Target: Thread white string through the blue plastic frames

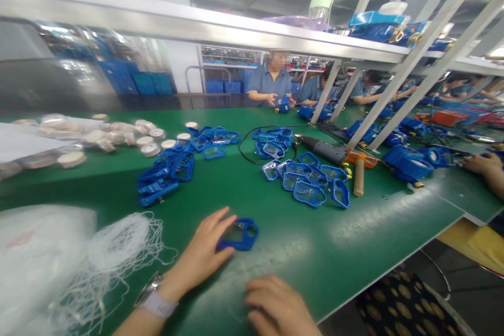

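Note:
My left hand (205, 247), with a watch at the wrist, holds the left end of a blue plastic frame (249, 234) on the green table (220, 294). Its thumb lies along the near edge and its fingers reach over the far side, hiding that end. The frame has a large window and a round hole. My right hand (277, 304) is blurred, low over the table to the right of the left hand. Its fingers are loosely bent, thumb apart, and nothing shows between them.
Blue frames with clear windows (309, 194) lie beyond my hands, and more blue parts (167, 173) sit farther left. White string (126, 241) and a plastic bag (39, 262) are at left. A power screwdriver (325, 149) and hammer (358, 177) lie right. People work across the table.

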Action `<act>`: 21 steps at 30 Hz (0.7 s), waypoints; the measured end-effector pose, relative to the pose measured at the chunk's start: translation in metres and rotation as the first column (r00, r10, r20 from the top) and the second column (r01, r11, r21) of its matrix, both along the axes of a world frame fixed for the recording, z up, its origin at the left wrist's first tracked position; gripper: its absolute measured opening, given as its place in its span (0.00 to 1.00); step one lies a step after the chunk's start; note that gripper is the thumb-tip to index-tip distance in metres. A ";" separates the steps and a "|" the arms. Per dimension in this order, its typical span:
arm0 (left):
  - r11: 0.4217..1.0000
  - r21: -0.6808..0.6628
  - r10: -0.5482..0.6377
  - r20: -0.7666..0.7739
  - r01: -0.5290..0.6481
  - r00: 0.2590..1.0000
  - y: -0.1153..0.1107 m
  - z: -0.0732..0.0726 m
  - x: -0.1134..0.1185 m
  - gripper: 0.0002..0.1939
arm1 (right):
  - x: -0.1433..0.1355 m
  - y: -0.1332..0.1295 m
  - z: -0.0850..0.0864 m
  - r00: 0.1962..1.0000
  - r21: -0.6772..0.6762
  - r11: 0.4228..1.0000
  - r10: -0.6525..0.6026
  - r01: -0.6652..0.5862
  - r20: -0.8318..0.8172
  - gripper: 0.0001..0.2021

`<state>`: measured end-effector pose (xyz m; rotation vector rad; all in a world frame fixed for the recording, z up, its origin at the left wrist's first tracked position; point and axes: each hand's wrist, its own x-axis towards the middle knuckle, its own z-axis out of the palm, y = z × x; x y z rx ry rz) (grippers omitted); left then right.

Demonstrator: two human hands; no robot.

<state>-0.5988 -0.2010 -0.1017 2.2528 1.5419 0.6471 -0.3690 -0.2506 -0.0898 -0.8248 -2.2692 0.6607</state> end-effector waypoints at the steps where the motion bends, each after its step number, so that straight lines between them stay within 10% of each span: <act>1: 1.000 0.010 0.026 0.019 -0.026 0.999 -0.004 0.004 -0.004 0.27 | 0.004 -0.001 -0.001 0.998 -0.027 0.998 -0.058 0.057 -0.023 0.07; 7: 0.991 -0.132 0.030 0.088 -0.019 0.996 -0.032 0.021 -0.017 0.11 | 0.044 0.003 -0.014 0.893 -0.187 0.881 -0.448 0.434 -0.037 0.06; 16: 0.959 -0.284 -0.078 -0.245 0.006 0.966 -0.030 0.018 0.030 0.13 | 0.022 0.004 -0.029 0.913 -0.222 0.886 -0.392 0.408 0.111 0.07; 21: 0.944 -0.306 -0.175 -0.155 0.122 0.972 -0.031 0.031 0.025 0.08 | 0.014 -0.004 -0.020 0.965 -0.193 0.953 -0.205 0.235 0.161 0.10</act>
